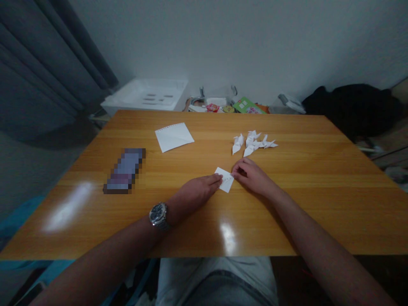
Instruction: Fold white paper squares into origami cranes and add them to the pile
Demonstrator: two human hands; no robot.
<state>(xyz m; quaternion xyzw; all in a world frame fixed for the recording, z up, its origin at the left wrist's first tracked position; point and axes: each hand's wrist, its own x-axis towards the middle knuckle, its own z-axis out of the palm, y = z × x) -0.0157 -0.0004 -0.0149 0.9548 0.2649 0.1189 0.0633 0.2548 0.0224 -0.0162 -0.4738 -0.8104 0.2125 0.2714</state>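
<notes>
A small white paper (225, 179) lies on the counter (318, 204) between the hands, its long axis running from far left to near right. The left hand (197, 193), fingers straight and together, rests its fingertips on the paper's left edge. The right hand (250, 176), fingers curled, meets the right edge; whether it pinches cannot be told. Folded paper cranes (253, 142) sit just beyond, and a white sheet (174, 137) lies farther left.

This looks like a room in a home: a wooden table (318, 204) beside a grey curtain (41, 63) on the left, snack packets (213, 107) by the far wall, and dark clothing (350, 108) heaped far right.
</notes>
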